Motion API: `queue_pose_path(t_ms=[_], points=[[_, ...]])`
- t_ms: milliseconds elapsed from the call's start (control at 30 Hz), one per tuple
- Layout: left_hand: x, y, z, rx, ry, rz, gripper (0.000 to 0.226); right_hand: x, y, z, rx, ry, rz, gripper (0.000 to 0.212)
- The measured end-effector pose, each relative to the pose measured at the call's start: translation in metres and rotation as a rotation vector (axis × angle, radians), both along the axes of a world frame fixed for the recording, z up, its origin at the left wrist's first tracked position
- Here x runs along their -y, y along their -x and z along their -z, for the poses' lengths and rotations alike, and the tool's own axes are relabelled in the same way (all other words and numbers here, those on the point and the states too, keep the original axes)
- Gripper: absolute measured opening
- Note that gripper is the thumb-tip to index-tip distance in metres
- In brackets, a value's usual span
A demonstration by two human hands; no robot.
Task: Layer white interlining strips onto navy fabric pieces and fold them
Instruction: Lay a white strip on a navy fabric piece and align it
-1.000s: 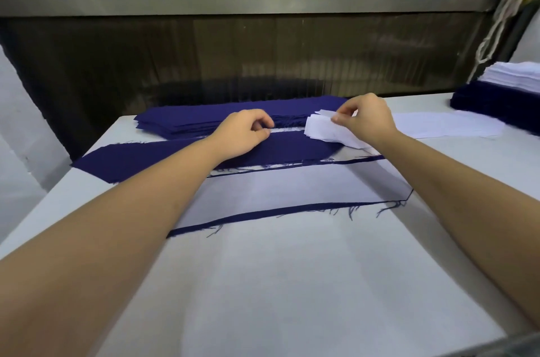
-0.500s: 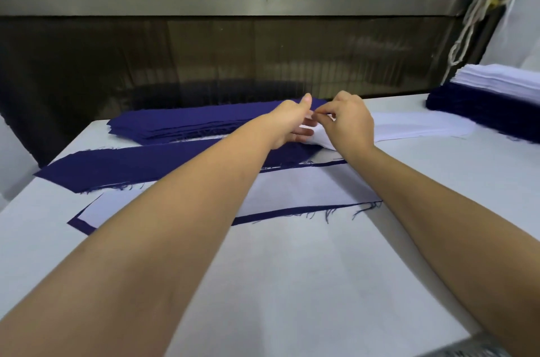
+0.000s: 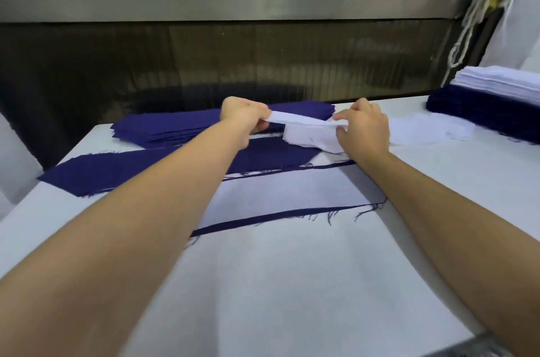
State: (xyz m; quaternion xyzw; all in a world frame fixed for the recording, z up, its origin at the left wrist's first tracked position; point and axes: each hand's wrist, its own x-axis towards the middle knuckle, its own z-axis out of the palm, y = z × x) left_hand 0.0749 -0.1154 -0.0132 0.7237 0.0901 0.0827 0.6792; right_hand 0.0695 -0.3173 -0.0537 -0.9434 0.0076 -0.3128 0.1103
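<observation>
Just above mid-frame, the left hand [image 3: 244, 115] and right hand [image 3: 365, 128] each pinch an end of one white strip [image 3: 304, 120], raised, probably off the white pile [image 3: 309, 139] beneath, to lay over the bare navy piece [image 3: 140, 169] at centre left.

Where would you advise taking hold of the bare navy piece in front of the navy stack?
Probably the left end of the navy piece, pinched from the left at its frayed near edge. It lies flat and long; its right end runs under the white strips that the left hand and right hand pinch, while the left end lies free.
</observation>
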Motion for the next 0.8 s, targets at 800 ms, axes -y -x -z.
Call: queue_pose_path(t_ms=[800], points=[[-0.151,0.073,0.014,0.001,-0.175,-0.096,0.015,0.022,0.020,-0.008,-0.157,-0.185,0.050,0.021]])
